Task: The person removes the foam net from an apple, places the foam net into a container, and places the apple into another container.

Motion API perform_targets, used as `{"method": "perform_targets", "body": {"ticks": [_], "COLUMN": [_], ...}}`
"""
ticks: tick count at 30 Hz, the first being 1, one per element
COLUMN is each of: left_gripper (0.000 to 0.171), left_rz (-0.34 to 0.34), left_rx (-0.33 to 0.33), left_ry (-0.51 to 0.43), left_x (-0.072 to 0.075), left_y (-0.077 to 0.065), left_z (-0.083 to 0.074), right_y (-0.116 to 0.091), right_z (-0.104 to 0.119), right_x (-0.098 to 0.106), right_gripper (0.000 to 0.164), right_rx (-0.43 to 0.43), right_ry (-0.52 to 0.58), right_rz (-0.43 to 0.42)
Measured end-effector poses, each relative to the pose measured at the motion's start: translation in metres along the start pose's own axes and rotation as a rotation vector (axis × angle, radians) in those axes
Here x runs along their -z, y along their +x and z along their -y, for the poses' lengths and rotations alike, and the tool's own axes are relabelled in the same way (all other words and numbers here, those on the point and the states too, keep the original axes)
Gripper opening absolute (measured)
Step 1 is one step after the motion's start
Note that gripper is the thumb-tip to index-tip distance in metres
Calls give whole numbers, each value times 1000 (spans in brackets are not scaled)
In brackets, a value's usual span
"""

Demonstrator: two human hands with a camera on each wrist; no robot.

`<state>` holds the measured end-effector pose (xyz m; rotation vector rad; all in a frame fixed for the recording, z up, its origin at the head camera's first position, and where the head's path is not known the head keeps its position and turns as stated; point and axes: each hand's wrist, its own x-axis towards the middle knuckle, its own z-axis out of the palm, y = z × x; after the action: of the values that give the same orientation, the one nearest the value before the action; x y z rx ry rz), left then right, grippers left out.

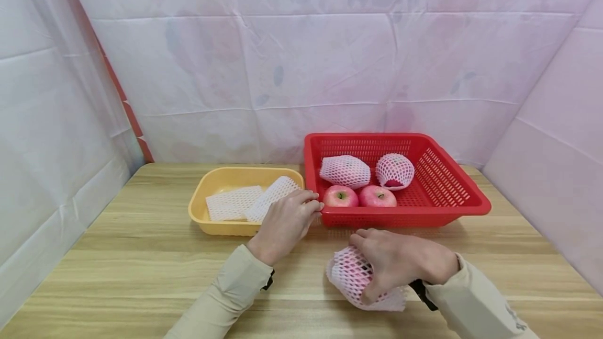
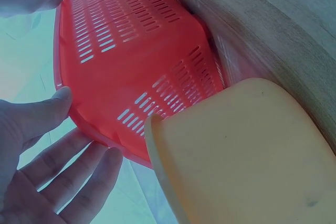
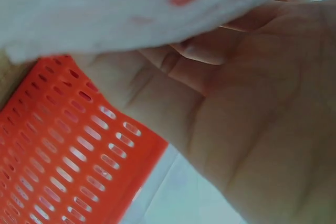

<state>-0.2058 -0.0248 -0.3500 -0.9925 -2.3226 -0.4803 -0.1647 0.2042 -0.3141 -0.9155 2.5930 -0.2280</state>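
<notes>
My right hand (image 1: 400,258) grips an apple in a white foam net sleeve (image 1: 350,276) over the table, in front of the red basket. The sleeve's loose end sticks out below the thumb. In the right wrist view the net (image 3: 142,19) lies across the fingers. My left hand (image 1: 287,221) reaches over the yellow tray's right side, and its fingertips touch the front left corner of the red basket (image 1: 391,212). In the left wrist view the thumb and spread fingers (image 2: 44,119) meet the basket's rim.
Inside the basket lie two bare apples (image 1: 340,196) and two net-sleeved apples (image 1: 346,171). The yellow tray (image 1: 200,208), left of the basket, holds flat foam net sleeves (image 1: 231,203). Pale cloth walls (image 1: 282,67) enclose the wooden table (image 1: 118,260).
</notes>
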Motion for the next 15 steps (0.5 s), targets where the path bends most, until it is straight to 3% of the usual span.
{"method": "perform_targets", "body": {"ticks": [15], "left_gripper": [22], "left_rz": [9], "left_rx": [-3], "left_ry": [-3], "left_x": [1], "left_y": [0], "left_z": [0], "right_y": [4], "right_z": [1], "right_x": [-13], "right_gripper": [69], "right_rx": [33], "right_ry": [-33], "right_rz": [-7]}}
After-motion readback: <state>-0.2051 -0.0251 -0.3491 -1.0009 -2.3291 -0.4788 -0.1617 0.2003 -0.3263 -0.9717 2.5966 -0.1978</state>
